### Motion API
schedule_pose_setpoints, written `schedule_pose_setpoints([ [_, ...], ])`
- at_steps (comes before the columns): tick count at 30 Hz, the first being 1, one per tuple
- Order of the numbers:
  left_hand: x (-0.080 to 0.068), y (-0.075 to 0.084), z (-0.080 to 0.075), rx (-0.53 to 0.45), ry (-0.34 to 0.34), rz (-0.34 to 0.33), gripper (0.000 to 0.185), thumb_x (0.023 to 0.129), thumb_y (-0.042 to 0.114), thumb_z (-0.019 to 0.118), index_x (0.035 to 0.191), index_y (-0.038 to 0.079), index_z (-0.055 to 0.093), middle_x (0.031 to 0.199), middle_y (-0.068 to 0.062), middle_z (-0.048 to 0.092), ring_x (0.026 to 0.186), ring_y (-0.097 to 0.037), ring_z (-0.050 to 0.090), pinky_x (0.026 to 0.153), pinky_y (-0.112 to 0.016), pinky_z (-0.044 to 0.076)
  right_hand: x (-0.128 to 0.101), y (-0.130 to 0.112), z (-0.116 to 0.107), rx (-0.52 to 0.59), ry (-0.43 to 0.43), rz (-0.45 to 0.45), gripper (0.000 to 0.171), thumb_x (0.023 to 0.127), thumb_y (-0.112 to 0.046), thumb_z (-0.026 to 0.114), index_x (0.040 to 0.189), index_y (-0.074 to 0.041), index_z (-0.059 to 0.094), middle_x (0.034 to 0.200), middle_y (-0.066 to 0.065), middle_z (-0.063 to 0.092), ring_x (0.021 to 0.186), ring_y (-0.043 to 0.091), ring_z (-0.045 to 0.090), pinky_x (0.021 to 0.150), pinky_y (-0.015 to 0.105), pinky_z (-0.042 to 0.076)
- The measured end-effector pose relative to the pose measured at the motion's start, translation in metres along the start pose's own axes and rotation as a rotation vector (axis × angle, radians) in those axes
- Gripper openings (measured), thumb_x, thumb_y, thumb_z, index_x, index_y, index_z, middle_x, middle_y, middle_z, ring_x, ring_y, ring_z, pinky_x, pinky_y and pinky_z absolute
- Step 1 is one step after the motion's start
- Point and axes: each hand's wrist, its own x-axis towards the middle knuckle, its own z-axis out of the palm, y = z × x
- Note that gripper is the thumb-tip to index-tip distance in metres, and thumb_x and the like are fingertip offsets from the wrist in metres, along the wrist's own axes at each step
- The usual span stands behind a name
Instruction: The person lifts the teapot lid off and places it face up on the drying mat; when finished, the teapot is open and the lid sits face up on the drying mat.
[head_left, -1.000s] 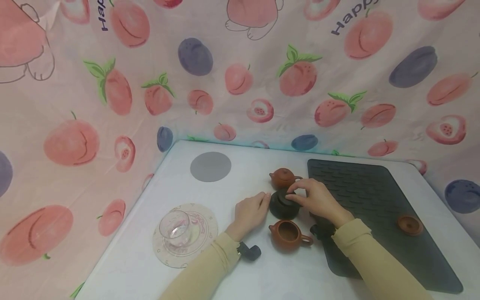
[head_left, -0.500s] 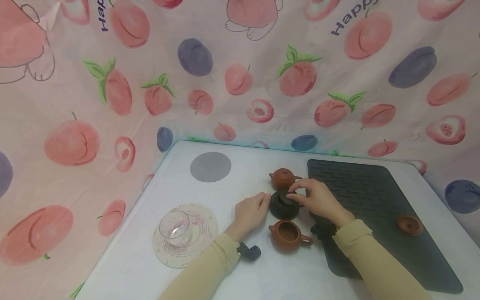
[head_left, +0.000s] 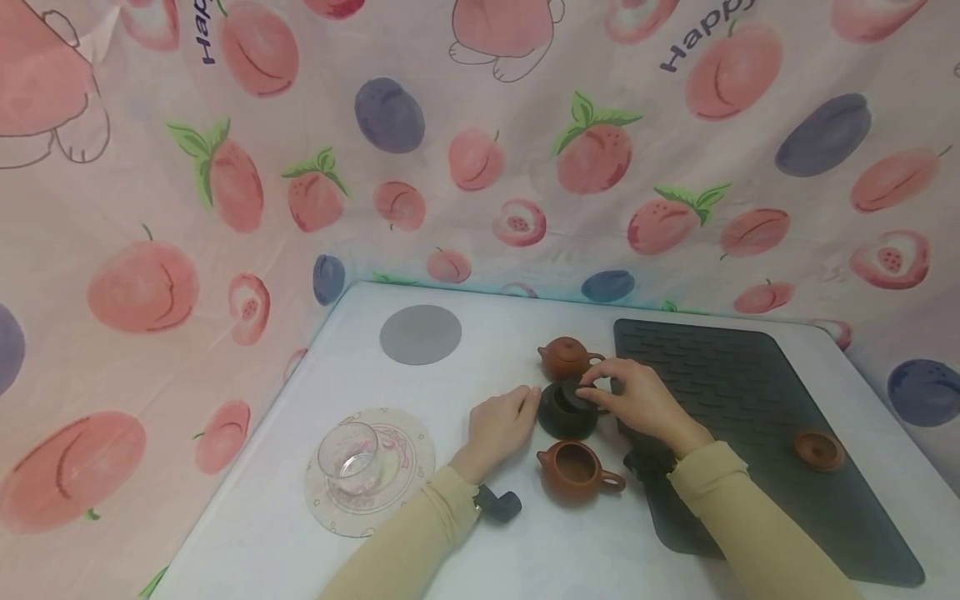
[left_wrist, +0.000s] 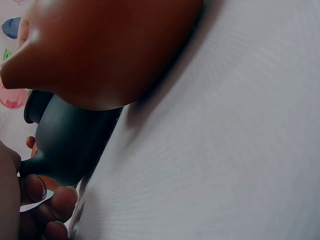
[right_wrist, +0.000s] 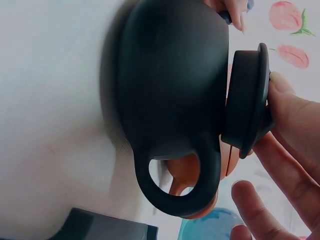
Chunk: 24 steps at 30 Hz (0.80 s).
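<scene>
Lid (right_wrist: 245, 97) and dark teapot (head_left: 557, 421) appeared stiff and smooth, probably fired clay: the lid likely light, both apt to chip and somewhat slippery. The knob (right_wrist: 267, 122) offered the surest hold on the lid, the loop handle (right_wrist: 212, 167) on the body. The right hand (head_left: 639, 402) pinched the knob between thumb and fingertip, its lower fingers apart from it, with the lid raised at the mouth's handle side. The left hand's (head_left: 501, 427) curled fingers pinched the spout (left_wrist: 34, 165). The pot stood on the white table (head_left: 498, 333), between a lidded brown teapot (head_left: 564, 358) and a lidless brown teapot (head_left: 573, 490).
</scene>
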Motion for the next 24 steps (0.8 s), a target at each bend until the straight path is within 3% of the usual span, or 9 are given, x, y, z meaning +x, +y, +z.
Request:
schedule_pose_setpoints([
  [24, -0.0003, 0.0002, 0.0011, -0.017, 0.0, 0.004, 0.043, 0.11, 0.045, 0.038, 0.077, 0.022, 0.05, 0.06, 0.004, 0.043, 0.057, -0.015, 0.047, 0.055, -0.03, 0.033, -0.0036, -0.0006, -0.0015, 0.019, 0.002, 0.021, 0.017, 0.091, -0.025, 0.081, 0.106, -0.023, 0.074, 0.116, 0.004, 0.07, 0.117, 0.036, 0.06, 0.099, 0.063, 0.044],
])
